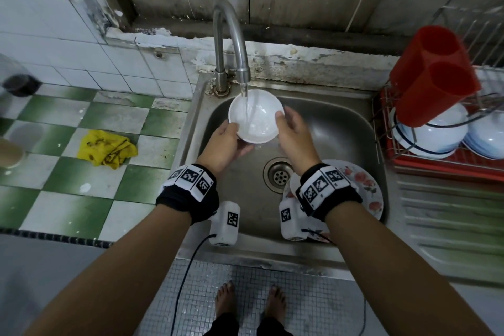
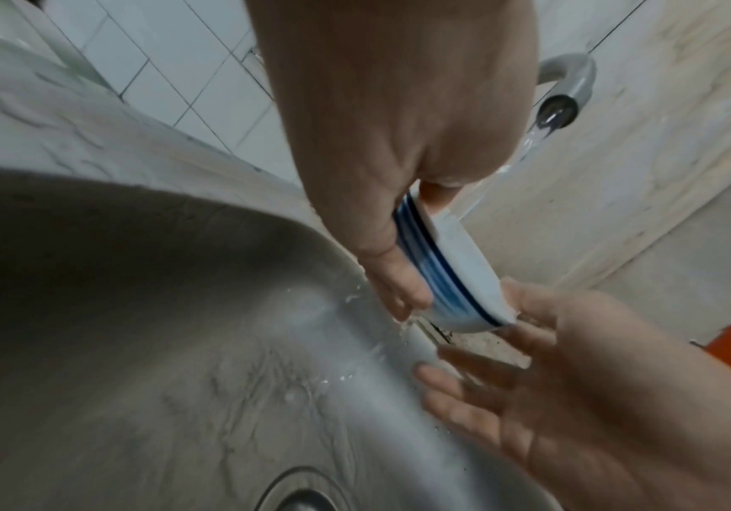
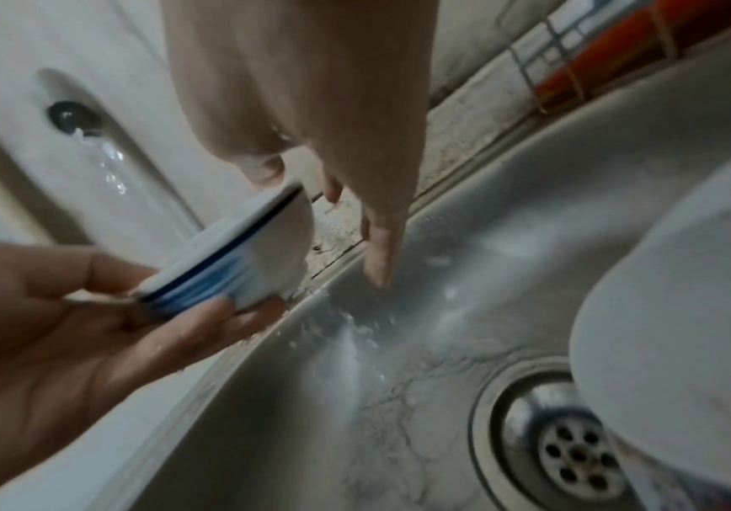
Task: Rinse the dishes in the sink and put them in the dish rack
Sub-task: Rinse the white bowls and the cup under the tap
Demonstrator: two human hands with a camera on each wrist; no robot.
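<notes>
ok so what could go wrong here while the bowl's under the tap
The wet bowl could slip: the left hand grips it by the rim and underside, while the right hand only touches the other edge, fingers straight. If dropped, it might strike the flowered plate lying in the sink. Water from the faucet lands in the tilted bowl and may splash out.

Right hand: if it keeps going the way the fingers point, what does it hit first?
Probably the sink's back wall, judging by the right hand's fingers; depth unclear. Its thumb touches the bowl.
</notes>
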